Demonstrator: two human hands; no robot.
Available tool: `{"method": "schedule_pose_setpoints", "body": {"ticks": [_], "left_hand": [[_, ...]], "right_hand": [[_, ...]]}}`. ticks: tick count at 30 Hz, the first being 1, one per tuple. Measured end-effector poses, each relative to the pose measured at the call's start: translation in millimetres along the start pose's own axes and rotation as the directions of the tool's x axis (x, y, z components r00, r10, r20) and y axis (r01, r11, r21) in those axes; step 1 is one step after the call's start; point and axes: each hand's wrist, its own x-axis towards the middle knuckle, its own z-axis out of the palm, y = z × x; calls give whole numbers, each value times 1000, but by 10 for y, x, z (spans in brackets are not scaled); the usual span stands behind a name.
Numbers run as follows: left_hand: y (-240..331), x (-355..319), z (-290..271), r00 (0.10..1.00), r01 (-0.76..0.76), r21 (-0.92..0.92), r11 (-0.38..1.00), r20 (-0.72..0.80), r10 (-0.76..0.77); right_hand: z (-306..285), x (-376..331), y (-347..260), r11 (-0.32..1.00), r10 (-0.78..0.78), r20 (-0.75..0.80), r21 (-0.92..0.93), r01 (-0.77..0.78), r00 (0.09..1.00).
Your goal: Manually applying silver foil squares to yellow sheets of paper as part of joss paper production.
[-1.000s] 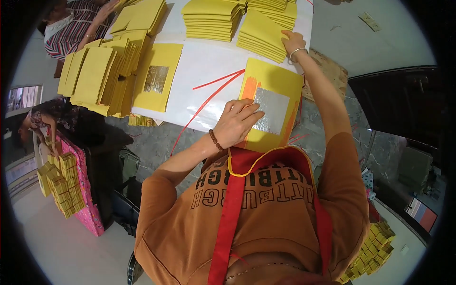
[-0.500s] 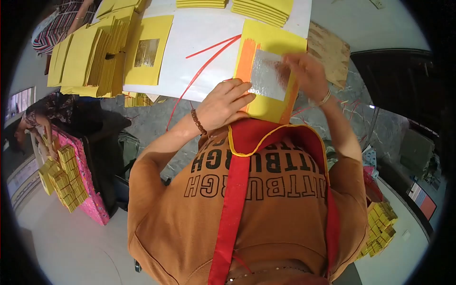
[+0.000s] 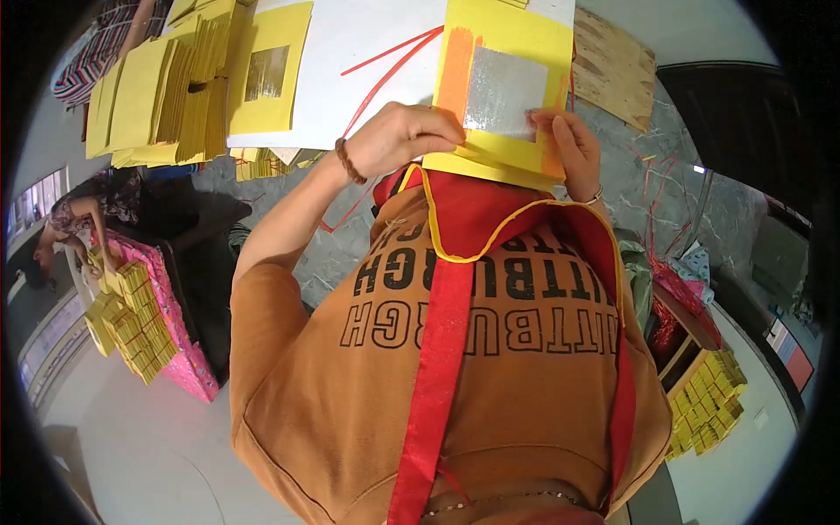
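A yellow paper sheet (image 3: 556, 52) lies before me at the table's near edge, with a silver foil square (image 3: 503, 87) in its middle and orange bands along both sides. Its near edge is bent up into a raised fold (image 3: 490, 157). At the left end of this fold, my left hand (image 3: 398, 138) has its fingers closed in a pinch on the paper. My right hand (image 3: 573, 150) is at the right end, fingers curled over the sheet's edge beside the foil and thumb raised. Some of its grip is hidden.
Left on the white table (image 3: 350, 35) lie a foil-marked yellow sheet (image 3: 271, 109) and stacked yellow papers (image 3: 149, 96). Red string (image 3: 389, 74) trails off the table edge. A plywood board (image 3: 617, 66) is at right. Co-workers are at left, one beside yellow bundles (image 3: 136, 319).
Both hands have come to the sheet's near edge, the right one down from beside the foil. That edge, flat before, is now bent upward. My view has shifted slightly.
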Motion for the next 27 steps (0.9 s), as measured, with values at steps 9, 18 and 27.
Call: {"method": "schedule_pose_setpoints", "body": {"ticks": [9, 18, 27], "left_hand": [[-93, 92, -136, 966, 216, -183, 959, 185, -183], [-120, 126, -145, 952, 271, -222, 936, 208, -226], [-139, 164, -159, 944, 306, -263, 915, 211, -255]], "right_hand": [[-27, 35, 62, 998, 1, -32, 59, 1, 1000], [-37, 46, 87, 999, -27, -38, 46, 28, 999], [-142, -4, 106, 979, -204, 119, 37, 201, 972]]}}
